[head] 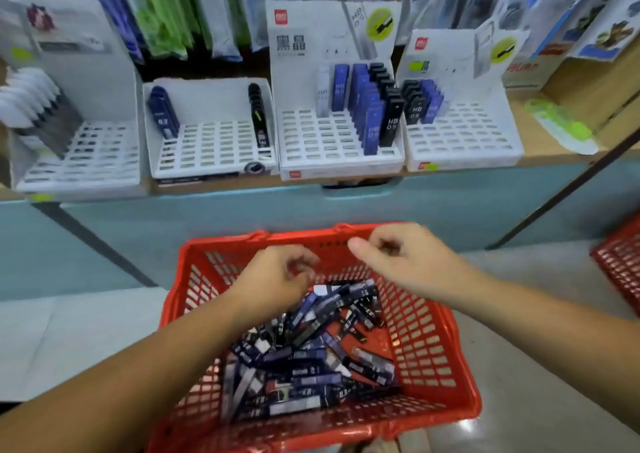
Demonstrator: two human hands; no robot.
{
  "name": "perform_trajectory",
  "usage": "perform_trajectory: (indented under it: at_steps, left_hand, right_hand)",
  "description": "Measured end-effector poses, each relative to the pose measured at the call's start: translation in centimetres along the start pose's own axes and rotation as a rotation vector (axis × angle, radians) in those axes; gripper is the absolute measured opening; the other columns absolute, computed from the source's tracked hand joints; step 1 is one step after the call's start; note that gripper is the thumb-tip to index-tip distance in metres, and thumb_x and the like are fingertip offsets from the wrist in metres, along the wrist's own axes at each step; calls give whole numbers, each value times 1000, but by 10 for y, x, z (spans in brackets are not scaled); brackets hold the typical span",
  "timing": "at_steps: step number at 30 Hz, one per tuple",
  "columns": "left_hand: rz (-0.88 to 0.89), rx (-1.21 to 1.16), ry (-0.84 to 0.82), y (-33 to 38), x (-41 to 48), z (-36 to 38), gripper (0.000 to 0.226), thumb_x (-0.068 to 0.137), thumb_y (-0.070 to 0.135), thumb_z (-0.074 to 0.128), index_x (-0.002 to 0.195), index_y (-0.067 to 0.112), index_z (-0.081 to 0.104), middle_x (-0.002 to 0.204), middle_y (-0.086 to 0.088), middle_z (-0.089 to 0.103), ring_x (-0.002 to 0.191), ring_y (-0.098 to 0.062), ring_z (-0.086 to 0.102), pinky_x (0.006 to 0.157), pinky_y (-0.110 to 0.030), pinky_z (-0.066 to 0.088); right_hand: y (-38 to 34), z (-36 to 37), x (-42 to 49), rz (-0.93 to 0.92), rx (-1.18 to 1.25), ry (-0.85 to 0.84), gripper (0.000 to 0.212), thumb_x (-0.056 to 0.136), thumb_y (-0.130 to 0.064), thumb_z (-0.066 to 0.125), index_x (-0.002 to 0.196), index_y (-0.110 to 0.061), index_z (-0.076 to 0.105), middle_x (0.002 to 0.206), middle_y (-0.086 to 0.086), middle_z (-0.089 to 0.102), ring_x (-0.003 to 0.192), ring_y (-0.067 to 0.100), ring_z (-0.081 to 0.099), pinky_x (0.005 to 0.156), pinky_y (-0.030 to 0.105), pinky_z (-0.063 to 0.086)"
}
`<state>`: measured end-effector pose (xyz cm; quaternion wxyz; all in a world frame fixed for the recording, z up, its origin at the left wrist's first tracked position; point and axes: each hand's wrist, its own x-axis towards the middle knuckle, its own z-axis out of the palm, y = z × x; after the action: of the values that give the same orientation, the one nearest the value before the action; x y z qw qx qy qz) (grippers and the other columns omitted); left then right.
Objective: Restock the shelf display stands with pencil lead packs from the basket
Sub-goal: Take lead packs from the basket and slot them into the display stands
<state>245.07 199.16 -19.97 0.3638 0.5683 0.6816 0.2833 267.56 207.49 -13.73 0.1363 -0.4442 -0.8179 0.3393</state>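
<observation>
Head view: one red basket sits low in front of the person, with a pile of pencil lead packs in it, too many and too tangled to count. They lie flat on the basket floor, their long axes pointing every which way.

Two hands hang over the basket's far half. The left hand is just above the pile, its fingers curled in. The right hand is by the far rim, fingers curled and thumb stuck out to the left. With the blur I cannot tell whether either grips a pack.

Beyond the basket, up on the shelf, four white display stands stand side by side: first stand, second stand, third stand, and fourth stand. Each holds a few rows of blue, black or pale packs on end, long axes nearly vertical, with most in the third.

A second red basket shows to the right of the first.
</observation>
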Motion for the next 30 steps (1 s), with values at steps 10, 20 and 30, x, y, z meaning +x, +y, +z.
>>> perform_trajectory:
  at_steps: [10, 20, 30]
  left_hand:
    - [-322, 273, -377, -115, -41, 31, 33, 99, 20, 63, 132, 13, 62, 123, -9, 68, 110, -27, 66, 93, -37, 54]
    - [-425, 338, -459, -159, -58, 59, 48, 87, 30, 74, 132, 26, 60, 125, -4, 64, 110, -23, 63, 93, -39, 56]
    - [-357, 591, -537, -173, -50, 79, 112, 71, 66, 80, 159, 28, 22, 151, -3, 28, 140, -29, 30, 118, -48, 34]
  right_hand:
    - [43, 150, -9, 100, -515, -672, 58, 94, -64, 56, 135, -23, 52, 123, 2, 57, 113, 26, 58, 91, 40, 52]
    - [82, 258, 4, -2, -705, -843, 140, 61, -76, 81, 160, -40, -11, 170, 2, -6, 156, 28, -13, 126, 57, -3]
    - [110, 246, 23, 35, -662, -597, 115, 60, -86, 71, 153, -34, 28, 150, -8, 39, 140, 23, 33, 116, 56, 15]
